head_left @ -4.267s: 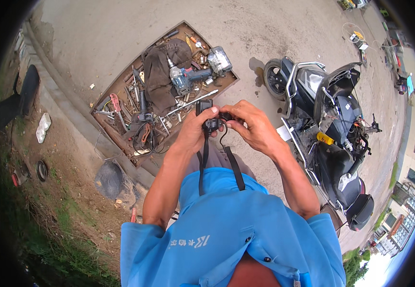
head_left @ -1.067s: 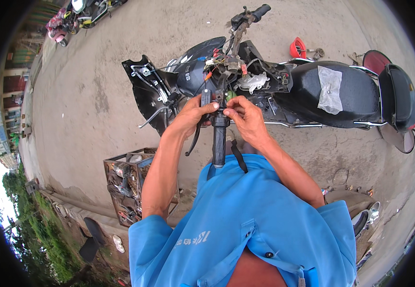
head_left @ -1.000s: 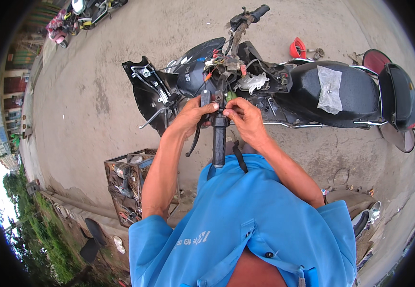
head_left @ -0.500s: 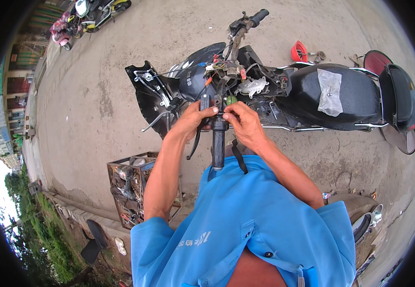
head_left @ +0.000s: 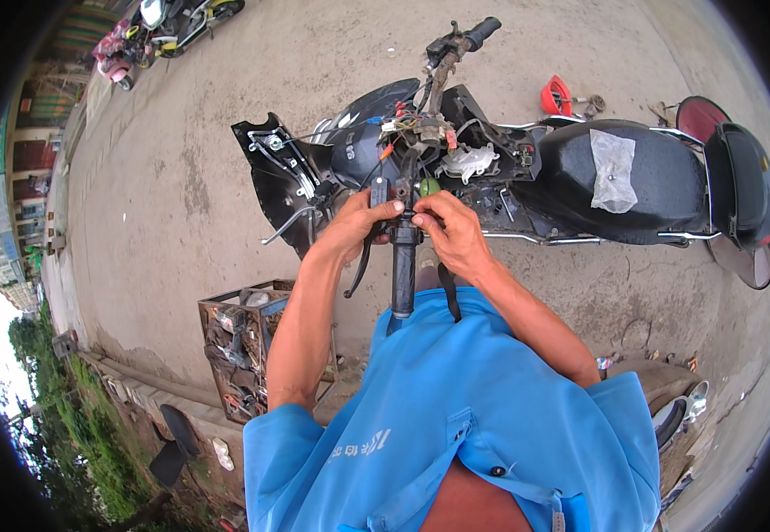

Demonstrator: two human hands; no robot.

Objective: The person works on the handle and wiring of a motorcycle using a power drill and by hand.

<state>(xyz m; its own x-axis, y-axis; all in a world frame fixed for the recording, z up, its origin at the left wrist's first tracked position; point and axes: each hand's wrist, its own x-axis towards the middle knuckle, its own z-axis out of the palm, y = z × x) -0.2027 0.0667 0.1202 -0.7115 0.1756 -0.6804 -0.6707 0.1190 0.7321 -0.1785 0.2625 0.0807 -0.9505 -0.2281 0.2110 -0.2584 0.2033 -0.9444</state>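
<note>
A dark scooter with its front panels off stands crosswise ahead of me, its near handlebar (head_left: pixel 404 277) ending in a black rubber grip that points at my chest. My left hand (head_left: pixel 349 223) is wrapped round the brake lever mount (head_left: pixel 379 191), its thumb pressed against the bar just beyond the grip. The black brake lever (head_left: pixel 361 269) sticks out below those fingers. On the bar's other side, my right hand (head_left: pixel 458 232) pinches at the inner end of the grip. Whatever lies between its thumb and forefinger is too small to make out. A round green object (head_left: pixel 429 186) shows just beyond my right fingertips.
Loose wires and connectors (head_left: pixel 416 129) spill from the steering head. A clear plastic bag (head_left: pixel 613 173) lies on the black seat (head_left: pixel 660 177). A red helmet-like shell (head_left: pixel 554 94) rests on the ground behind. Left of my legs stands a metal-framed crate (head_left: pixel 234 350) of parts.
Both hands stay at the inner end of the grip, with only a slight shift of the right fingers. The handlebar has barely moved.
</note>
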